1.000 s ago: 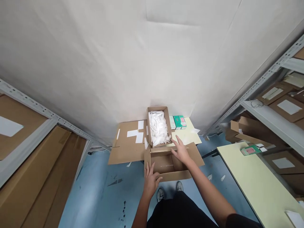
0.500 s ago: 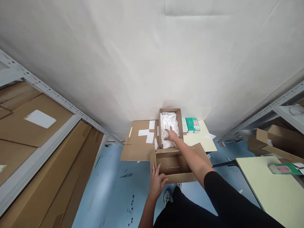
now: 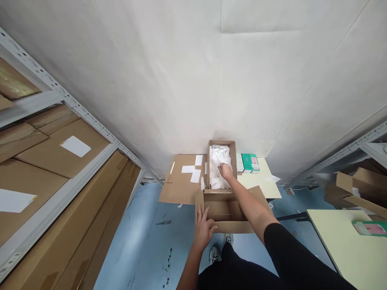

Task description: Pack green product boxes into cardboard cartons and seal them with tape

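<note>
My left hand (image 3: 204, 229) grips the near left corner of an open cardboard box (image 3: 225, 227), fingers over its side and thumb along the front. The inside of this box shows bare brown cardboard. Directly behind it stands a narrower open carton (image 3: 234, 161), full of loose white packets (image 3: 220, 153). Inside that carton, my right hand (image 3: 225, 171) has its fingers curled together on a white packet; the fingertips are partly hidden. My right forearm crosses over the near box.
Flattened cardboard (image 3: 178, 187) with white labels lies left of the carton. Green-and-white small boxes (image 3: 247, 163) sit on the pale table (image 3: 266, 177) to the right. Shelving with large cartons (image 3: 60, 149) stands at left; another pale table (image 3: 341, 241) is at right.
My right hand's fingers, spread over the white packets before, are now drawn together among them. My left hand keeps its hold on the near box. The view has shifted slightly.
</note>
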